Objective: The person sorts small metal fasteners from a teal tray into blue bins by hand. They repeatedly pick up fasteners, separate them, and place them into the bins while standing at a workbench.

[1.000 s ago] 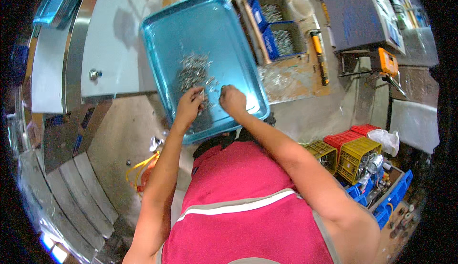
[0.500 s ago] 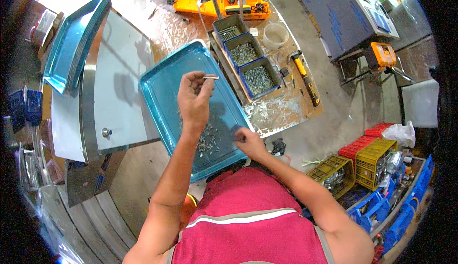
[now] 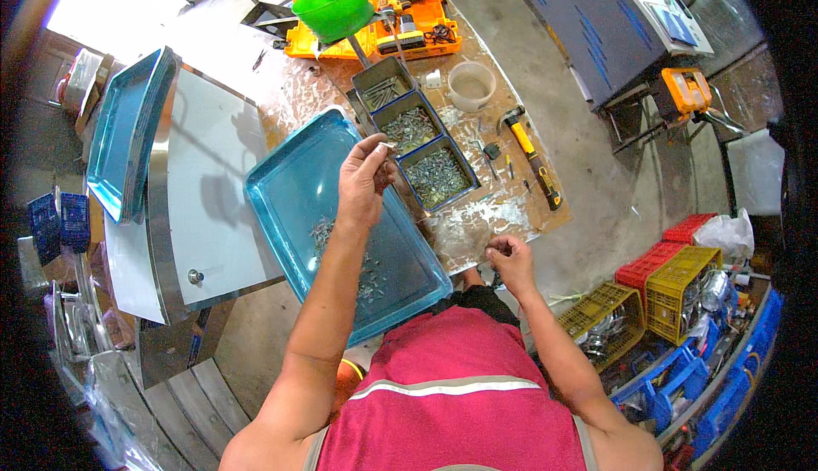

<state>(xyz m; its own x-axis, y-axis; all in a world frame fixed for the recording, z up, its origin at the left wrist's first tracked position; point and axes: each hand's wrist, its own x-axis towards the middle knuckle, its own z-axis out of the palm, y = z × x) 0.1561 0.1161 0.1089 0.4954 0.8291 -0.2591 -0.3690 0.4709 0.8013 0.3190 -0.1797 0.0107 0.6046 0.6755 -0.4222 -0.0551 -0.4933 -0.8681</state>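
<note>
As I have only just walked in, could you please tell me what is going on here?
A person pinches a small pale piece in the left hand, near the bins of metal hardware. The right hand is curled near the edge of the table; whether it holds anything is unclear. Small metal parts lie scattered in the blue tray.

The left hand [image 3: 365,183] is pinched, its arm [image 3: 321,322] outstretched; behind and right of it, the right hand [image 3: 513,265] curls.
</note>
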